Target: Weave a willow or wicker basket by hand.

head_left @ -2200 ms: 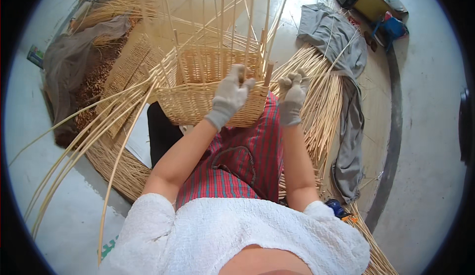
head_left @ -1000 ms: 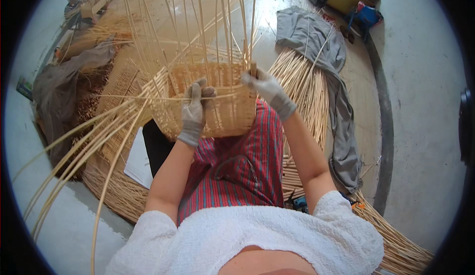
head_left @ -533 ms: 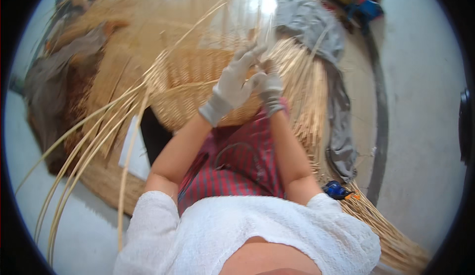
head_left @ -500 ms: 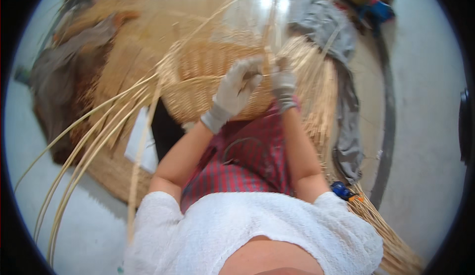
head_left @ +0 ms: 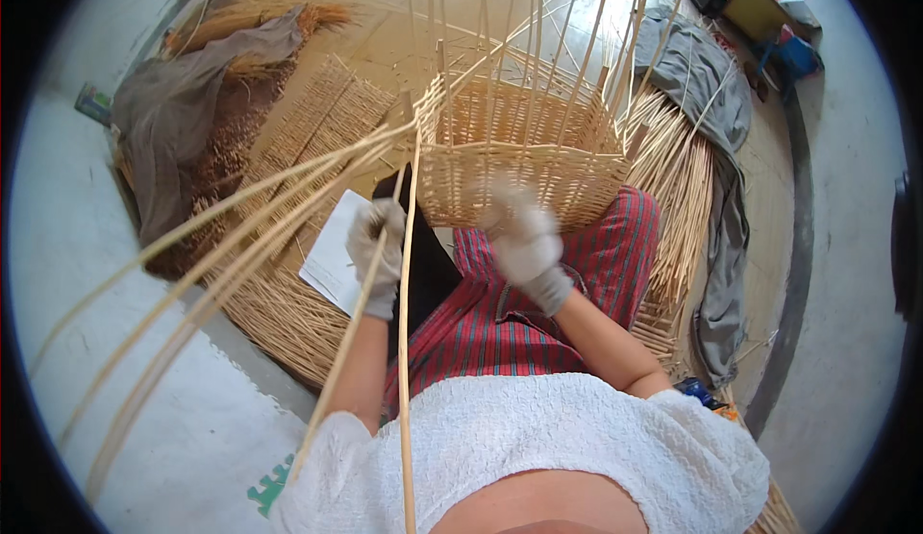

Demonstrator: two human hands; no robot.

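Note:
A half-woven wicker basket point(head_left: 519, 183) leans on my lap, with tall upright cane stakes point(head_left: 569, 49) rising from its far side and rim. Several long cane strands point(head_left: 260, 217) fan out from its left corner toward the lower left. My left hand point(head_left: 375, 250), in a pale work glove, is closed round one cane strand point(head_left: 343, 361) that runs down past my left arm. Another strand point(head_left: 405, 342) hangs straight beside it. My right hand point(head_left: 524, 241), gloved too, is just in front of the basket's near wall; motion smears its fingers.
Bundles of cut cane point(head_left: 673, 178) lie right of the basket beside a grey cloth point(head_left: 716, 236). On the left are a woven reed mat point(head_left: 308, 121), a brown cloth point(head_left: 183, 121) over cane and a white sheet point(head_left: 335, 250). Tools and boxes point(head_left: 760, 10) stand far right.
My left hand has moved from the basket's front down and left to a strand. The right hand has dropped from the right rim to the near wall. The view has shifted.

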